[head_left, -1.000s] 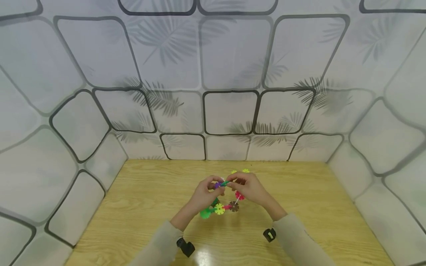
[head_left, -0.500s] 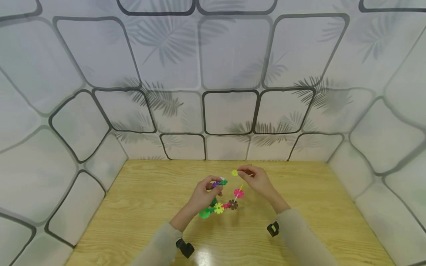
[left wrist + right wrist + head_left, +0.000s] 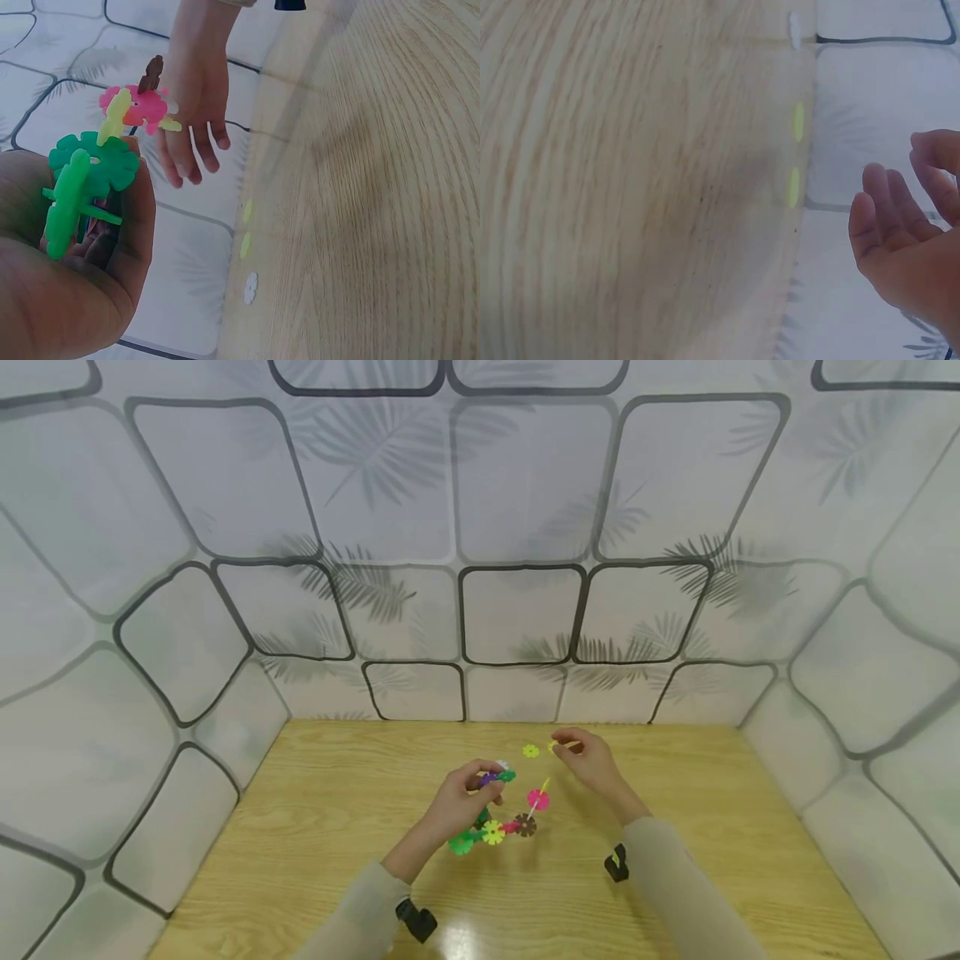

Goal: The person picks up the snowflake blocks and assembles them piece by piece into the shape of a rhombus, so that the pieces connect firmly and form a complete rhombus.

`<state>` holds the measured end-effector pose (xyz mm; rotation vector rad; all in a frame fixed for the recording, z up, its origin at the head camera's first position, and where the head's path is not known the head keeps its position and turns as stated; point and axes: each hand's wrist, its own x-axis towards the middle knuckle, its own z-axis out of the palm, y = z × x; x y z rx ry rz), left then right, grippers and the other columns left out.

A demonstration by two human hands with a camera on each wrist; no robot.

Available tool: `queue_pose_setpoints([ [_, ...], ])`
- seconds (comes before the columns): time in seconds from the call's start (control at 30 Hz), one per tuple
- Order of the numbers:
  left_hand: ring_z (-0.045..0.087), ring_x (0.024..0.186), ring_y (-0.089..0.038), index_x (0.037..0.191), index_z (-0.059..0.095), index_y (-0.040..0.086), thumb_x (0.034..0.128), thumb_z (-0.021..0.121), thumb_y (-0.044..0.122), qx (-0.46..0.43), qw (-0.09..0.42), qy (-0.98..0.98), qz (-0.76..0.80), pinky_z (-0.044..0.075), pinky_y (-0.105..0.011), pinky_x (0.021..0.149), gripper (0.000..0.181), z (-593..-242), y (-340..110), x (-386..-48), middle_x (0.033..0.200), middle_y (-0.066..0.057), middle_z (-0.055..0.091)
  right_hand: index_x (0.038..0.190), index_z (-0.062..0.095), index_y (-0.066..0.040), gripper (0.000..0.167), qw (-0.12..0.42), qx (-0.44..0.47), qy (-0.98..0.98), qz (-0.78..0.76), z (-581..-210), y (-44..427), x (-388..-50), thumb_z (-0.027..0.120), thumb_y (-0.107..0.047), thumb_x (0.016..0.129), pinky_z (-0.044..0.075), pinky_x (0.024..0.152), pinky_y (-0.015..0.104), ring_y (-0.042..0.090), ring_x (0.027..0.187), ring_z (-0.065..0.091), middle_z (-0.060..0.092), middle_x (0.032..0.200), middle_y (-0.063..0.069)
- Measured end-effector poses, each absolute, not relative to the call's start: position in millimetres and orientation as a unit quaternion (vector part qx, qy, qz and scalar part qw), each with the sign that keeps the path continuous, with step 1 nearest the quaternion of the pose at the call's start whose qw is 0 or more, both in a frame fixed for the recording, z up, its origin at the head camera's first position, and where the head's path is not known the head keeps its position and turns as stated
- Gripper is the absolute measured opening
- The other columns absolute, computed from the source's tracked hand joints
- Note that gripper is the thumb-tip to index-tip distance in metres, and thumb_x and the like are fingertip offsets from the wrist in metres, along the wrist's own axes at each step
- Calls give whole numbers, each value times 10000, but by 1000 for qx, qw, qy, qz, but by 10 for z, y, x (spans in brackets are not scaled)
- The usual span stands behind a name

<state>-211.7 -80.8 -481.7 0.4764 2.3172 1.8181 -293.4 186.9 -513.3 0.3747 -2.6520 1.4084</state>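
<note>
My left hand [image 3: 459, 797] pinches the purple disc [image 3: 489, 778] of a chain of notched, flower-shaped plastic discs. A green disc [image 3: 507, 776] sticks out past the fingertips. Below the hand the chain curves round through a bright green disc [image 3: 461, 842], a yellow one [image 3: 492, 832], a brown one [image 3: 525, 824] and a pink one [image 3: 537, 799]. My right hand [image 3: 592, 764] is over the back of the table, fingers relaxed and holding nothing in the right wrist view. Nearest to it is a loose yellow disc [image 3: 553, 747], partly behind its fingertips.
Another loose yellow disc [image 3: 531, 751] lies just left of the right hand. A white disc [image 3: 251, 288] lies in line with the yellow ones, near the back edge of the wooden table [image 3: 337, 827]. Patterned cloth walls [image 3: 517, 610] enclose the back and sides.
My right hand has let go of the green disc at the chain's end and moved right and back to the loose yellow discs. The left hand stays in place with the chain.
</note>
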Motion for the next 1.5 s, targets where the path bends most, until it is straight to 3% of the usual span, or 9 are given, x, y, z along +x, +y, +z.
queue_pose_setpoints([
  [0.17,691,859,-137,1319,653,28,1086,599,135,170,79,774,604,466,-196,596,263,-4818,-822,-2133,970,-233,751,1316,671,5,312,26,92,-880,465,-5250,1882,-3033,670,-106,1024,599,795,363,347,1024,682,675,1277,249],
  [0.37,708,989,-430,1335,646,24,1090,594,145,178,79,771,607,486,-211,618,278,-4822,-839,-2147,977,-238,750,1334,647,22,340,6,80,-885,459,-5383,1897,-3136,662,-71,1008,605,868,425,359,1048,664,650,1283,280],
  [0.6,717,908,-208,1319,662,37,1066,644,163,162,78,776,604,523,-237,650,283,-4801,-832,-2152,1009,-242,749,1430,594,-46,426,-50,42,-877,476,-5479,1899,-3170,600,-136,1014,585,930,463,369,1167,622,579,1369,231],
  [0.77,733,925,-230,1298,670,35,1053,667,162,162,70,776,606,560,-299,676,276,-4799,-837,-2154,1018,-194,762,1492,544,-138,523,-91,4,-855,511,-5567,1897,-3204,567,-178,971,562,919,378,330,1227,565,527,1425,140],
  [0.97,730,932,-305,1294,673,40,1051,669,156,159,69,777,605,539,-267,662,269,-4796,-839,-2155,1032,-278,743,1520,530,-107,544,-80,17,-872,482,-5599,1888,-3275,580,-168,982,541,993,447,334,1233,559,547,1395,177],
  [1.07,714,880,-202,1296,672,39,1051,667,150,159,70,778,604,513,-222,639,270,-4788,-840,-2149,1026,-289,741,1541,512,-86,562,-85,17,-880,467,-5582,1876,-3283,590,-162,989,539,923,404,293,1119,563,567,1301,165],
  [1.2,678,834,-103,1292,672,36,1050,668,148,161,68,778,604,498,-204,630,266,-4783,-840,-2142,985,-251,752,1557,489,-44,597,-86,13,-883,462,-5563,1872,-3301,612,-132,979,483,703,313,207,814,515,574,1018,105],
  [1.37,685,832,-123,1274,678,33,1047,675,157,163,64,780,600,499,-206,629,259,-4800,-841,-2123,956,-228,758,1545,485,11,617,-77,29,-898,431,-5602,1901,-3350,628,-118,958,423,615,287,144,650,445,503,779,8],
  [1.5,725,880,-251,1283,678,36,1044,680,157,164,62,781,600,523,-222,647,268,-4835,-846,-2116,955,-212,763,1514,516,36,585,-72,39,-907,413,-5669,1925,-3402,630,-144,969,403,587,292,141,608,412,464,702,-8],
])
